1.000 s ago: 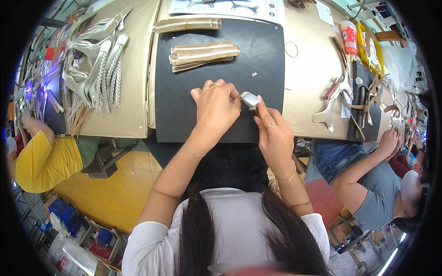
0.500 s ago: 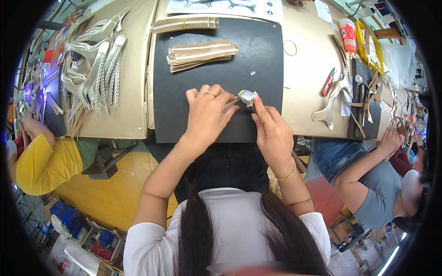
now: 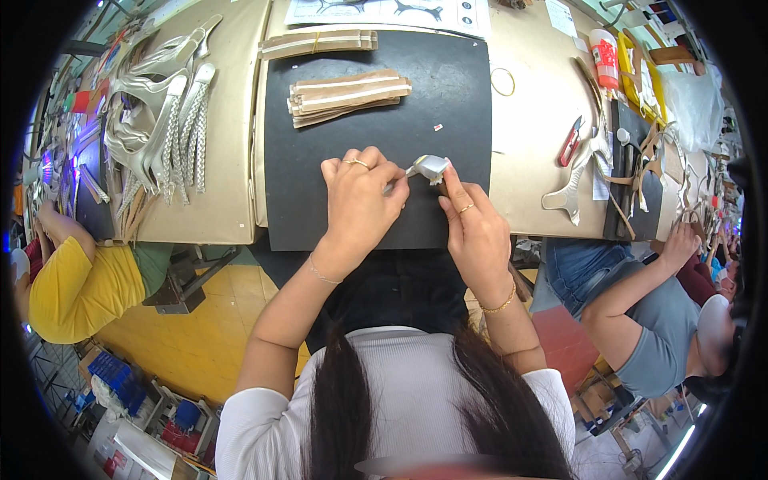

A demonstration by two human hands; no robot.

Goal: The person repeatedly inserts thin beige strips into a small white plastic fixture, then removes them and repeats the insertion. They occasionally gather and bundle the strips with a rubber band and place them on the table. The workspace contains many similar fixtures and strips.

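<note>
Above the front part of a black mat (image 3: 320, 216), both hands hold one small silver strap piece (image 3: 433, 167) with a shiny rounded end and pale ragged bits under it. My left hand (image 3: 358, 192) is closed, thumb against fingers, pinching its thin left end; most of that end is hidden by the fingers. On the other side, my right hand (image 3: 477, 232) grips the rounded end between thumb and forefinger. A brownish strip shows under that forefinger, its lower part hidden. Farther back on the mat lies a loose stack of brown strips with white bands (image 3: 350, 94).
A banded bundle of strips (image 3: 318, 44) lies behind the stack. Silver braided straps (image 3: 172, 132) pile up at left. To the right are red-handled snips (image 3: 570, 142), a silver cut piece (image 3: 568, 196), a rubber band (image 3: 503, 82) and a red-and-white bottle (image 3: 605, 60). Co-workers sit on both sides.
My left hand has shifted slightly left, its thumb drawn in closer to the fingers. The silver end has tipped a little between the hands; my right hand has barely moved.
</note>
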